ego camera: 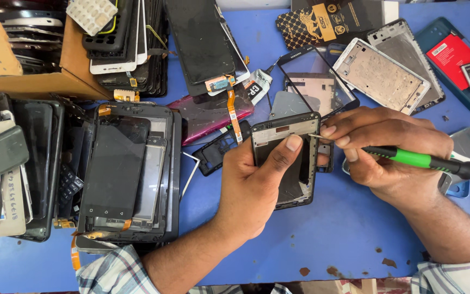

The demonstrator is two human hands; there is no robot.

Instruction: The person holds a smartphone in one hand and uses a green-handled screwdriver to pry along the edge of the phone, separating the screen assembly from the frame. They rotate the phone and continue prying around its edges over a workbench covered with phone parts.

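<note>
My left hand [257,179] grips a black phone frame [300,188] from below, thumb pressed across its upper middle. It is held just above the blue table [344,234]. My right hand [393,155] holds a screwdriver with a green and black handle [417,159]. Its thin metal tip touches the frame's upper right edge near my fingertips.
Stacks of phone screens and frames [121,174] lie at the left, with more in a cardboard box [72,60] at the top left. Loose screens, metal midframes [382,73], a glass panel [314,76], a red phone back with a battery [455,60] and flex cables lie across the top.
</note>
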